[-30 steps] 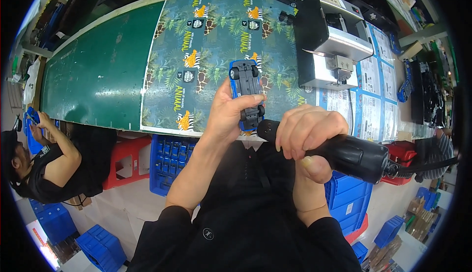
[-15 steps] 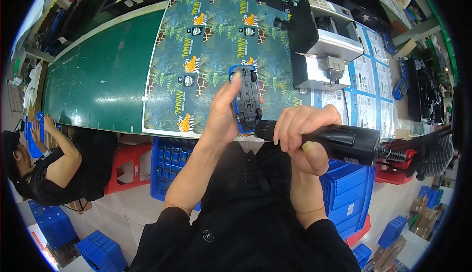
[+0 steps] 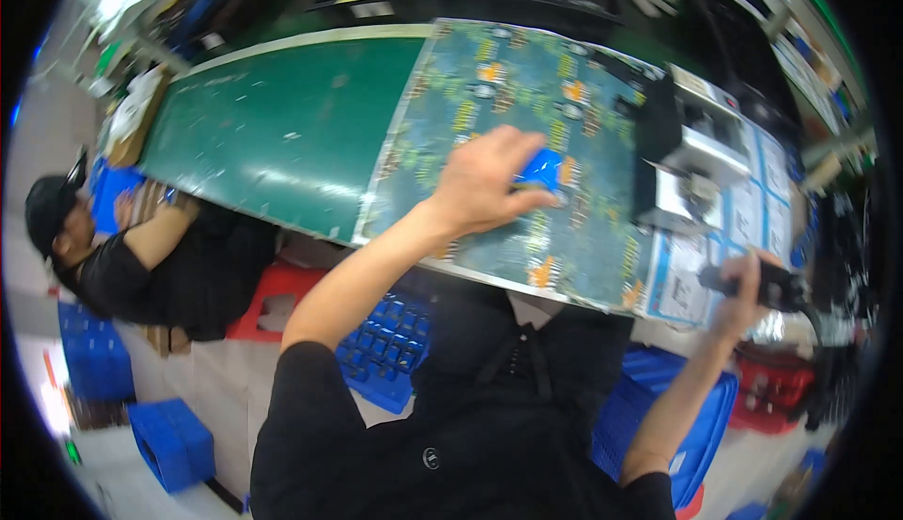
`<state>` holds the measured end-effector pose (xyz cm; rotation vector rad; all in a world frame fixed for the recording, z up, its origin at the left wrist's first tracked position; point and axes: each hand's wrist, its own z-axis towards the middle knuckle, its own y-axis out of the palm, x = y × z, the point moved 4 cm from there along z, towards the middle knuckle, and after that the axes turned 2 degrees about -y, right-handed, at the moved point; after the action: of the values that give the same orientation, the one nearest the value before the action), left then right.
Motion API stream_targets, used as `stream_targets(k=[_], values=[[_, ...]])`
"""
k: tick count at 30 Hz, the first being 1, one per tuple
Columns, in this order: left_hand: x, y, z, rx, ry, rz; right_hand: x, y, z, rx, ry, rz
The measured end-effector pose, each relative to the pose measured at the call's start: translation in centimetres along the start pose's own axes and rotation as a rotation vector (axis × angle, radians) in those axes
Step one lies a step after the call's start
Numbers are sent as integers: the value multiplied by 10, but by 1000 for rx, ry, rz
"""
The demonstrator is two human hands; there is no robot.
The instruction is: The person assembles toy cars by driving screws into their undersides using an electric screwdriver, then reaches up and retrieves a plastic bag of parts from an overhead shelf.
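Over the patterned sheet, my left hand (image 3: 484,184) is closed round a blue toy car (image 3: 543,170), thumb on the near side and fingers on the far side. Part of its smooth blue body shows past my fingers; the rest is hidden by the hand. Whether the car touches the sheet I cannot tell. Well to the right, near the table's front edge, my right hand (image 3: 743,296) grips a black power screwdriver (image 3: 773,285). That hand and tool are smeared by motion.
A metal and black machine (image 3: 691,158) stands on the table's right side. The jungle-print sheet (image 3: 451,163) covers the middle, beside bare green tabletop (image 3: 273,134). Blue crates (image 3: 673,407) stand below the front edge. A co-worker (image 3: 132,257) sits at the left by a red stool (image 3: 277,299).
My left hand has moved forward over the sheet, and the car now shows its blue body rather than its underside. My right hand has carried the screwdriver away rightward. The view has shifted.
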<state>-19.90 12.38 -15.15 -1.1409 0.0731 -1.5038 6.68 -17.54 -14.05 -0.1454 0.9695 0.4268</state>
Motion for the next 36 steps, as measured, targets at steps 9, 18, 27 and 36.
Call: stream_targets(k=[9, 18, 27, 36], values=[[-95, -111, -21, -448, 268, 781, -4, -7, -2, -16, -29, 116], [-119, -220, -93, -199, -123, 970, 5, -5, 0, -61, -45, 192], [77, -37, 37, -334, 508, 440, 16, -56, -8, 151, 195, 411], [292, 193, 187, -389, 1038, 26, -25, -72, 20, 43, 170, 239]])
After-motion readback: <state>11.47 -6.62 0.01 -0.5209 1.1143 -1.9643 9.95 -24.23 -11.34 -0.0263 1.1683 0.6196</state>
